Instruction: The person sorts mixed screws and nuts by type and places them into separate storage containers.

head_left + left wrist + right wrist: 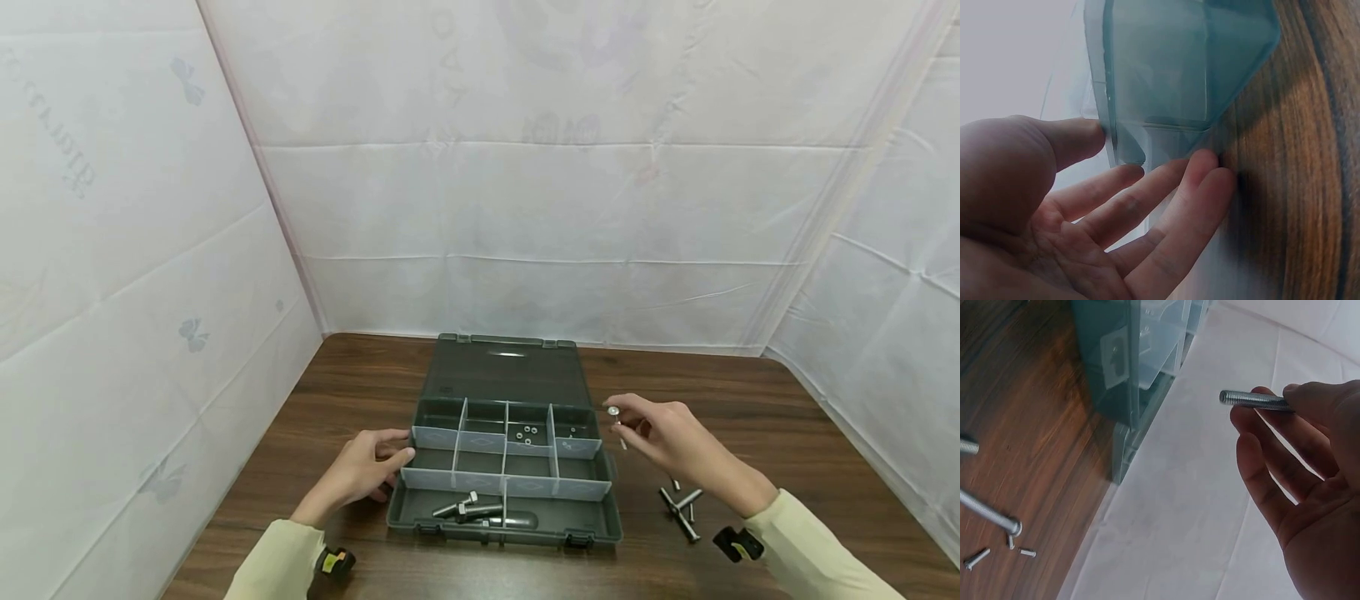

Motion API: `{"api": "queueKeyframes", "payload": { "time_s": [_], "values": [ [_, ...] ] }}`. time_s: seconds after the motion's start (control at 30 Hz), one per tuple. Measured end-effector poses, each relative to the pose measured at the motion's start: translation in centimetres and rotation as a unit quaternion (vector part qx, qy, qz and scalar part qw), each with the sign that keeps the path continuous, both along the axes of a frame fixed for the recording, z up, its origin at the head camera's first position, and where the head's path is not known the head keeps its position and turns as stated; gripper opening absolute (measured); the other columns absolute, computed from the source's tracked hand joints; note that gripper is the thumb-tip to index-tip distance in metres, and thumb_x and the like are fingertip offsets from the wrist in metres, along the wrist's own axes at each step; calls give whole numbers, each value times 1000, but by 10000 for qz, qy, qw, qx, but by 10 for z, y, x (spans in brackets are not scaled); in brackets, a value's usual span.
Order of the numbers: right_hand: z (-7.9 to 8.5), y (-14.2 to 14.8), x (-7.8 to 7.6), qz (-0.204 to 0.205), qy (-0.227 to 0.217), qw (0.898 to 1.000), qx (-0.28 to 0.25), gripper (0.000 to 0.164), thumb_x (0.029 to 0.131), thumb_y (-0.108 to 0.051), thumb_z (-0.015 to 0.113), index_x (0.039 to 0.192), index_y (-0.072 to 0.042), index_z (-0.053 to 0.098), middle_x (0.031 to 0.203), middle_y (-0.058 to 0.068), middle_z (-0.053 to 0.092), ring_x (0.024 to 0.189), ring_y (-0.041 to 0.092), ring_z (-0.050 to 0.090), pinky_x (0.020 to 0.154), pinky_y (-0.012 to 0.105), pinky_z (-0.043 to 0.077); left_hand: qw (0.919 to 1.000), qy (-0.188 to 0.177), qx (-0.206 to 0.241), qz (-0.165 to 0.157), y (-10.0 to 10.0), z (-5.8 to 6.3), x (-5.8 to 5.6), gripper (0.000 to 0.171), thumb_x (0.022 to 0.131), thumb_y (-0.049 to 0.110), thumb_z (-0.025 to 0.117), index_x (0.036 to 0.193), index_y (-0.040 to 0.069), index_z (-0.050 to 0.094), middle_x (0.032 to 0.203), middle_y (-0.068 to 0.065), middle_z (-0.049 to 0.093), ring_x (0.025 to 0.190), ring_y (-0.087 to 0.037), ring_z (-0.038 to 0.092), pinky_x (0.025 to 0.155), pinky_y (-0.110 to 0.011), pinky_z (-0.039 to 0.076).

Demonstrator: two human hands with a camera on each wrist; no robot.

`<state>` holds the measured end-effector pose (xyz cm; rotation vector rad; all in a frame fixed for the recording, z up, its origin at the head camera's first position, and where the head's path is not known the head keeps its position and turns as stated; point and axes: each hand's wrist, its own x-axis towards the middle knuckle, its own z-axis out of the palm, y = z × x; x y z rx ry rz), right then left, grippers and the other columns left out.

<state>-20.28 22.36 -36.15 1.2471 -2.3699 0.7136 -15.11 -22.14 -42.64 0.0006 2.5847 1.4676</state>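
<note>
A dark translucent organizer box (558, 533) lies on the table with its lid (510, 371) folded back. My left hand (363, 467) rests at its left side, thumb at the rim and relaxed fingers along the outer wall (1160, 69). Beyond the box's right edge, my right hand (667, 429) pinches a bolt (1254, 400) between thumb and fingers, held up off the table. Its round head shows in the head view; the threaded end sticks out in the right wrist view. Bolts (480, 510) lie in the front left compartment, and several small nuts (528, 430) in a back one.
Several loose bolts and screws (681, 517) lie on the wooden table (750, 417) to the right of the box, below my right forearm. Clear dividers (480, 482) split the box into compartments. White cloth walls (525, 208) enclose the table at the back and sides.
</note>
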Motion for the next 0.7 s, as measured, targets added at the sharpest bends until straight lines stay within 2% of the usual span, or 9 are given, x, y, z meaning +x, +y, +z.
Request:
{"api": "queueKeyframes", "payload": {
  "time_s": [0.17, 0.47, 0.7],
  "values": [
    [2, -9, 2, 201, -144, 9997, -60, 48, 86, 12, 75, 128, -3, 56, 81, -10, 72, 61, -4, 56, 53, 10, 44, 10000, -26, 27, -18, 0, 0, 0, 49, 100, 21, 70, 143, -1, 58, 118, -20, 72, 72, -21, 69, 54, -41, 60],
    [0, -24, 6, 683, -242, 9973, -156, 41, 88, 9, 75, 122, -11, 60, 85, -13, 69, 66, -1, 61, 58, 11, 48, 10000, -46, -14, 21, 0, 0, 0, 49, 100, 22, 70, 143, 0, 58, 118, -18, 73, 72, -21, 69, 54, -41, 60],
    [-6, -33, 9, 1122, -453, 9923, -268, 35, 89, 9, 74, 114, -14, 66, 79, -9, 67, 62, -5, 55, 56, 10, 46, 10000, -92, -4, 33, -1, -1, -1, 49, 100, 21, 70, 143, 1, 58, 119, -18, 72, 72, -21, 69, 54, -40, 60]
  ]
}}
